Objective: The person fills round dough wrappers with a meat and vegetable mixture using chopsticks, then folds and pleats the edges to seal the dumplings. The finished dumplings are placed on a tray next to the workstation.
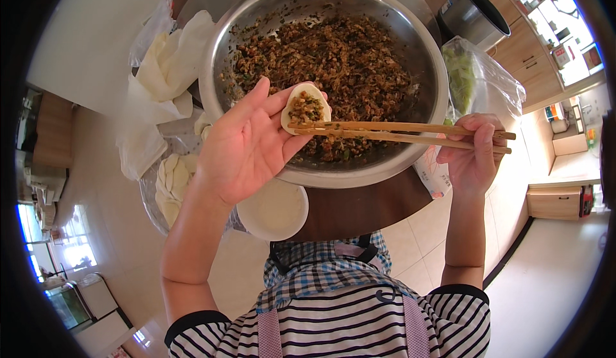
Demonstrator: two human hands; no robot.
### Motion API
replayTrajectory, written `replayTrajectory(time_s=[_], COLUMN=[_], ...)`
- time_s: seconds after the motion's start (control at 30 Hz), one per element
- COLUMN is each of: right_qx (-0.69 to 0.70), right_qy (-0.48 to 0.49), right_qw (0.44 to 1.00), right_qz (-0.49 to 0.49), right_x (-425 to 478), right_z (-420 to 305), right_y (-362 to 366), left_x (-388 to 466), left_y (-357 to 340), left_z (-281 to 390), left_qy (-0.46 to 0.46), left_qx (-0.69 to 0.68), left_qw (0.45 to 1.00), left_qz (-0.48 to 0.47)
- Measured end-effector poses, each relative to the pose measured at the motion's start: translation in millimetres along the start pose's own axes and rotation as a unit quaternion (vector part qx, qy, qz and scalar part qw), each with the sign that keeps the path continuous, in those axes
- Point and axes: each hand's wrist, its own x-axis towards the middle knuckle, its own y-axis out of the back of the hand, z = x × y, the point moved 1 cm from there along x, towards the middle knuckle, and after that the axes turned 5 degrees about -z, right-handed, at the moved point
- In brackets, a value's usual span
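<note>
My left hand is palm up, with a round dough wrapper lying on its fingers over the near left part of a large steel bowl. A small heap of chopped filling rests on the wrapper. My right hand, at the right of the bowl, grips a pair of long wooden chopsticks. Their tips touch the lower part of the wrapper and the filling. Inside the bowl is a mass of brown filling mixture with green bits. Below my left palm, a white bowl holds something pale.
Left of the steel bowl lie stacked dough wrappers in clear plastic and pale cloth-like sheets. On the right are a plastic bag with green vegetables, a printed packet and a deep metal pot. The dark round table's edge is near me.
</note>
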Motion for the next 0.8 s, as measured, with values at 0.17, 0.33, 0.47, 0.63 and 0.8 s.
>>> replayTrajectory(time_s=[0.17, 0.33, 0.47, 0.63, 0.8], right_qx=[0.005, 0.031, 0.083, -0.021, -0.06], right_qy=[-0.012, -0.036, -0.053, -0.038, 0.031], right_qw=[1.0, 0.997, 0.991, 0.986, 0.989], right_qz=[0.023, 0.065, 0.094, 0.16, 0.135], right_x=[2, 2, 3, 5, -9], right_z=[6, 16, 13, 10, 3], right_y=[4, 10, 11, 3, -11], left_x=[-4, -8, -9, -8, -7], left_y=[-2, -4, -5, -7, -5], left_z=[-2, -2, -2, -2, -8], left_qy=[0.01, -0.001, -0.001, -0.004, -0.062], left_qx=[-0.009, -0.017, -0.02, 0.009, 0.01], left_qw=[1.0, 1.0, 1.0, 1.0, 0.998], left_qz=[-0.005, 0.004, 0.002, 0.026, 0.025])
